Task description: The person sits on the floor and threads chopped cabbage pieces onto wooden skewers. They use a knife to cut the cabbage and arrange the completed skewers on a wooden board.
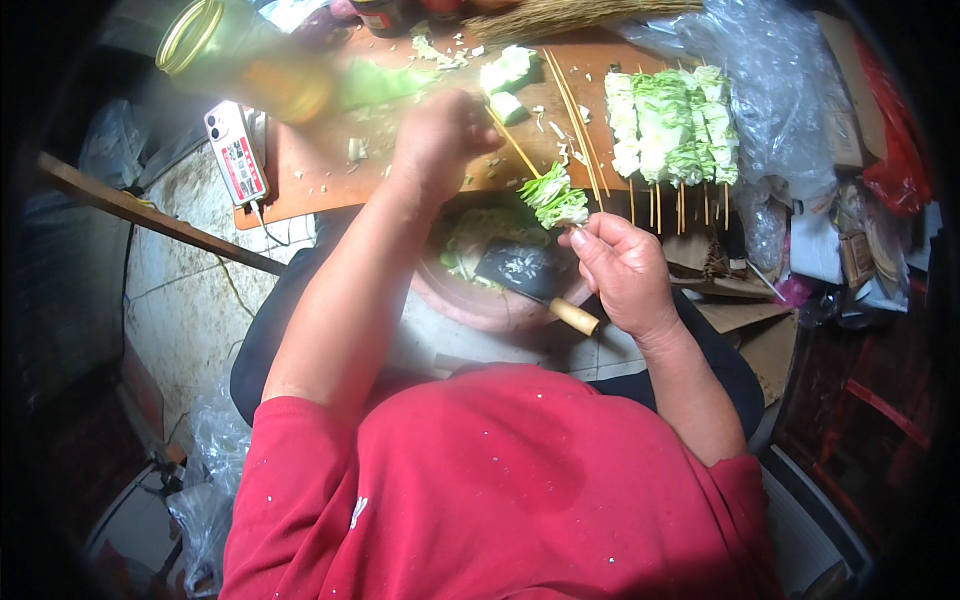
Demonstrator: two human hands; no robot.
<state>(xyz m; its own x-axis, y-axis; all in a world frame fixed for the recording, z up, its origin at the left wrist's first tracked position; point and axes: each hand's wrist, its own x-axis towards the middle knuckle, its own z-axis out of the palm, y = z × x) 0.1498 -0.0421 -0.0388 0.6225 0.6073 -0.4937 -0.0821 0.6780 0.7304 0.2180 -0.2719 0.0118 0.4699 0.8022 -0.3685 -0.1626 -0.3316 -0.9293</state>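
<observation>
My right hand (622,270) pinches the near end of a bamboo skewer (514,142) where folded green cabbage leaves (555,196) are bunched. The skewer slants up and left, its far end bare. Beside that end is my left hand (442,139), blurred, with curled fingers; whether it grips anything is hidden. Cut cabbage pieces (510,69) lie just beyond it on a brown board (300,180). Several loose bamboo skewers (574,112) rest to their right. Farther right, a row of skewers packed with cabbage (675,127) lies side by side, bare stick ends towards me.
Below the board, a pink basin (480,315) holds cabbage scraps and a cleaver, its wooden handle (574,316) over the rim. A glass jar (247,75) and a phone (236,154) on a cable are left. A straw brush (570,16) and clear plastic sheeting (780,97) lie behind and right.
</observation>
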